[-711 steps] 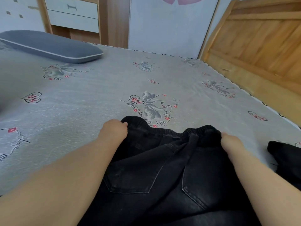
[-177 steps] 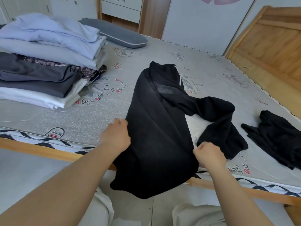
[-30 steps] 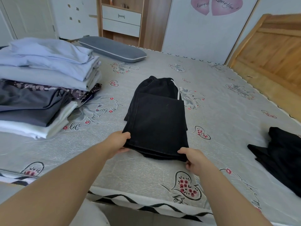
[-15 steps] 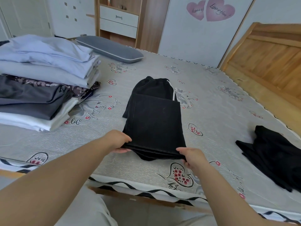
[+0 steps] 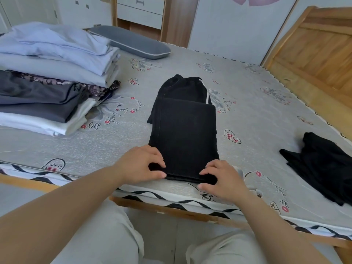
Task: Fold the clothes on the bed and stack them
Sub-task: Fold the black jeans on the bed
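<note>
Two hands grip the near edge of folded black trousers [image 5: 183, 130] on a bed [image 5: 257, 115].
Left hand [image 5: 142, 164] and right hand [image 5: 222, 178] pinch its corners; stacked clothes [image 5: 49, 79] lie left, another black garment [image 5: 322, 164] right.

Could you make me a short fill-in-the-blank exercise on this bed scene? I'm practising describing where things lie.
1. Both hands, the left hand and the right hand, grip the near edge of the folded ____ trousers.
2. The stack of folded clothes lies to the ____ of the trousers.
3. The unfolded black garment lies to their ____.
4. The grey pillow lies ____ the stack.

Missing words: black; left; right; behind
</note>
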